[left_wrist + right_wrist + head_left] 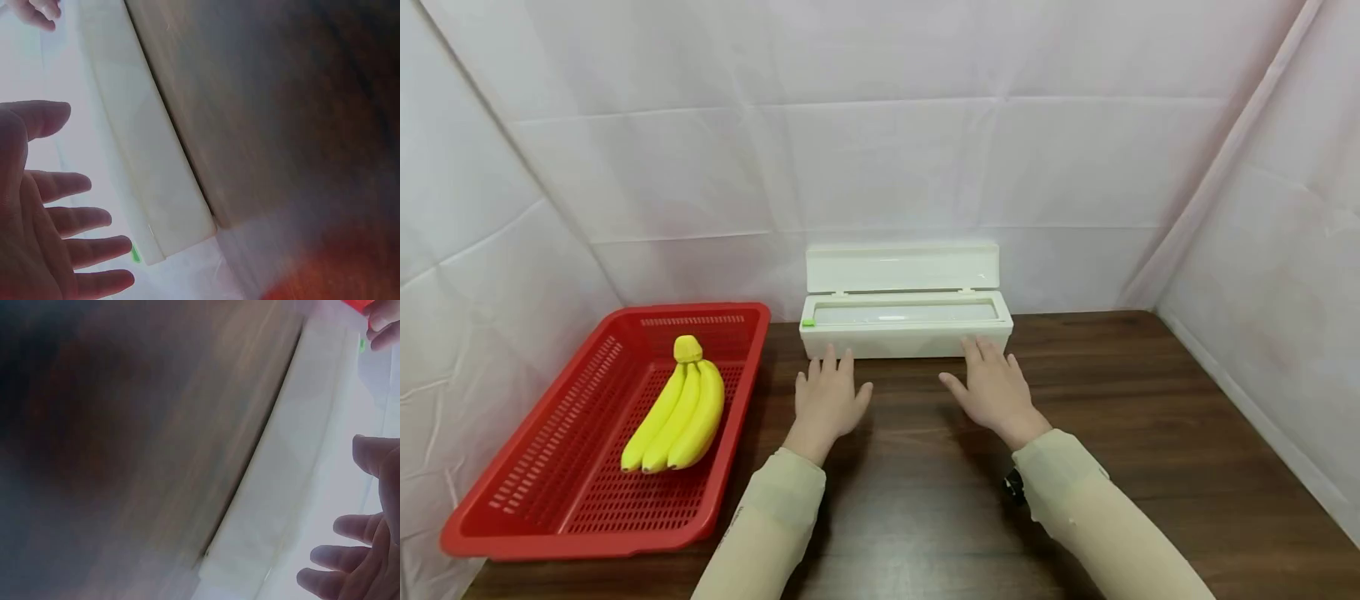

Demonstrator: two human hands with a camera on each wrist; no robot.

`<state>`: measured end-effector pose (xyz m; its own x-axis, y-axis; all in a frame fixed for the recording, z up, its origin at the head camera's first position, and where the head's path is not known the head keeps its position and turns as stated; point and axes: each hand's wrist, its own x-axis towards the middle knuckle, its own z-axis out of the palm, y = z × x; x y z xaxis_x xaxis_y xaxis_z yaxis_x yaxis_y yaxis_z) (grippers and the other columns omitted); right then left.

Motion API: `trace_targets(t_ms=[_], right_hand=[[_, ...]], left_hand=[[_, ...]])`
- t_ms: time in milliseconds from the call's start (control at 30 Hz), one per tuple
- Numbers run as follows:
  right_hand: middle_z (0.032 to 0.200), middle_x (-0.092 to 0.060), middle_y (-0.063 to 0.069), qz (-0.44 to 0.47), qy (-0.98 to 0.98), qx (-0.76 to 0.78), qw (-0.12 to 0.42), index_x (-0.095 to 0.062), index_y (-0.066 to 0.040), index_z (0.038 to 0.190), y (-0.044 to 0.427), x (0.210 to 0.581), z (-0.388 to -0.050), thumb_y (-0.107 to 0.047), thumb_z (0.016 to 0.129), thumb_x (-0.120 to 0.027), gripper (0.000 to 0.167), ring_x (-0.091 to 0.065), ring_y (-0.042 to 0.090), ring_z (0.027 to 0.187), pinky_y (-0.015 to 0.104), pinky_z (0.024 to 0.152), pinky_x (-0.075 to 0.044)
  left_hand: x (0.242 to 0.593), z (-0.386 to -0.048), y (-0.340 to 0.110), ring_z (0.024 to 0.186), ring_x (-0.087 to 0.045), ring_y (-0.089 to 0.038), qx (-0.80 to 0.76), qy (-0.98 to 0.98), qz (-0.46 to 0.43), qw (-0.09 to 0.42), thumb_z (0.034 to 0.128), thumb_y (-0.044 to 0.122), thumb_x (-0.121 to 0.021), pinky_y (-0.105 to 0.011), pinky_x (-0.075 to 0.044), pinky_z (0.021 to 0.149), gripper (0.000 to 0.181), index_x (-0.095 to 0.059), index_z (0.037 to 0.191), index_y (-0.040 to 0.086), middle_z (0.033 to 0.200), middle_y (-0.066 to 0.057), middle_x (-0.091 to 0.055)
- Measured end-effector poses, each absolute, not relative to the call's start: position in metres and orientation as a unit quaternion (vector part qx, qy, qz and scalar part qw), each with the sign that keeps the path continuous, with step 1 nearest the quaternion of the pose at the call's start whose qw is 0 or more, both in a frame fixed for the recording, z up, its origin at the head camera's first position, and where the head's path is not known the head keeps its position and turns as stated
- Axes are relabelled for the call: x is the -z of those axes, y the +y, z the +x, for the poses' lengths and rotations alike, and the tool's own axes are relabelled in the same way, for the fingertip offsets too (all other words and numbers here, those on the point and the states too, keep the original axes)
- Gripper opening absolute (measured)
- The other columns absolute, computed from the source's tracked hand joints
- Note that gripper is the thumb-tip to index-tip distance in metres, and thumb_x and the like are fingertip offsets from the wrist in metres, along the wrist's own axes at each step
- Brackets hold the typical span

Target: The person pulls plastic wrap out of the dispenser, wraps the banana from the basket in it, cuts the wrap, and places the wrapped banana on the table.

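Observation:
A long white box [906,340], like a cling film dispenser, stands at the back of the table with its hinged lid [902,268] raised. At the left end of its rim sits a small green slider [808,322]. My left hand [826,402] hovers before the box's left part, fingers straight and spread, holding nothing. Before the right part is my right hand [995,387], palm down with fingers extended, also holding nothing. Both wrist views show the spread fingers near the box's front wall; whether any fingertip touches it I cannot tell.
To the left stands a red plastic basket [718,492] with a bunch of yellow bananas [681,417] inside. White cloth [880,167] hangs behind and at both sides of the dark wooden table [917,483]. A dark object [1014,485] shows beneath the right wrist.

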<state>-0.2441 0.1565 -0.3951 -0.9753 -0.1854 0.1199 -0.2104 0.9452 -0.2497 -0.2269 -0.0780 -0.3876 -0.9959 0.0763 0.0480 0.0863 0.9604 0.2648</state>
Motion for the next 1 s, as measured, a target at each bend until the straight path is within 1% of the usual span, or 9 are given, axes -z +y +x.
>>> trace_targets(t_ms=[167,300,400,500,633,733,867,1000], right_hand=[[0.144,-0.039,0.023,0.095,-0.985,-0.134,0.058,-0.036,0.002,0.142,0.162,0.389,-0.254,-0.043,0.095,-0.049,0.066,-0.035,0.039,0.134,0.06,0.109,-0.023],[0.143,-0.039,0.027,0.099,-0.985,-0.126,0.062,-0.035,0.005,0.141,0.163,0.384,-0.261,-0.041,0.096,-0.049,0.066,-0.036,0.041,0.134,0.059,0.109,-0.025],[0.143,-0.039,0.028,0.1,-0.986,-0.119,0.066,-0.034,0.007,0.141,0.164,0.381,-0.265,-0.037,0.096,-0.05,0.064,-0.036,0.042,0.133,0.058,0.108,-0.027],[0.139,-0.043,0.028,0.1,-0.985,-0.118,0.077,-0.036,0.008,0.139,0.165,0.379,-0.27,-0.032,0.096,-0.052,0.061,-0.04,0.041,0.131,0.056,0.107,-0.031],[0.135,-0.047,0.027,0.097,-0.983,-0.128,0.087,-0.039,0.008,0.137,0.167,0.377,-0.276,-0.028,0.096,-0.054,0.057,-0.046,0.041,0.124,0.053,0.102,-0.037],[0.136,-0.047,0.027,0.088,-0.983,-0.142,0.081,-0.038,0.007,0.138,0.169,0.377,-0.279,-0.027,0.095,-0.054,0.057,-0.049,0.043,0.12,0.053,0.098,-0.041],[0.135,-0.047,0.027,0.082,-0.983,-0.149,0.075,-0.038,0.005,0.139,0.172,0.376,-0.282,-0.025,0.095,-0.054,0.055,-0.052,0.043,0.117,0.053,0.092,-0.046],[0.132,-0.049,0.028,0.084,-0.982,-0.145,0.085,-0.04,0.005,0.137,0.174,0.375,-0.285,-0.021,0.095,-0.055,0.051,-0.054,0.042,0.115,0.053,0.087,-0.049]], left_hand=[[0.385,-0.235,-0.077,0.136,-0.033,-0.04,0.137,-0.989,-0.042,0.036,0.0945,0.037,-0.051,-0.059,-0.027,0.107,0.058,-0.039,0.144,0.009,0.151,-0.017,-0.031],[0.385,-0.241,-0.079,0.132,-0.037,-0.039,0.133,-0.989,-0.038,0.048,0.094,0.035,-0.051,-0.059,-0.029,0.106,0.054,-0.043,0.141,0.009,0.149,-0.015,-0.035],[0.384,-0.245,-0.08,0.128,-0.041,-0.039,0.128,-0.989,-0.039,0.06,0.0933,0.033,-0.053,-0.059,-0.032,0.104,0.049,-0.048,0.135,0.008,0.144,-0.014,-0.041],[0.381,-0.25,-0.081,0.124,-0.044,-0.039,0.124,-0.988,-0.043,0.075,0.0926,0.031,-0.054,-0.058,-0.034,0.102,0.041,-0.053,0.126,0.007,0.138,-0.014,-0.045],[0.377,-0.255,-0.081,0.118,-0.048,-0.039,0.12,-0.987,-0.044,0.095,0.0917,0.028,-0.055,-0.057,-0.037,0.099,0.034,-0.058,0.116,0.004,0.133,-0.016,-0.05],[0.375,-0.258,-0.082,0.111,-0.052,-0.038,0.118,-0.987,-0.044,0.101,0.0908,0.027,-0.056,-0.055,-0.04,0.095,0.03,-0.061,0.11,0.004,0.124,-0.016,-0.055],[0.373,-0.26,-0.081,0.104,-0.055,-0.036,0.12,-0.987,-0.044,0.101,0.0906,0.025,-0.056,-0.053,-0.042,0.09,0.028,-0.062,0.109,0.005,0.113,-0.014,-0.057],[0.371,-0.263,-0.081,0.1,-0.056,-0.036,0.114,-0.987,-0.044,0.104,0.092,0.025,-0.054,-0.051,-0.043,0.087,0.027,-0.062,0.109,0.006,0.109,-0.012,-0.058]])
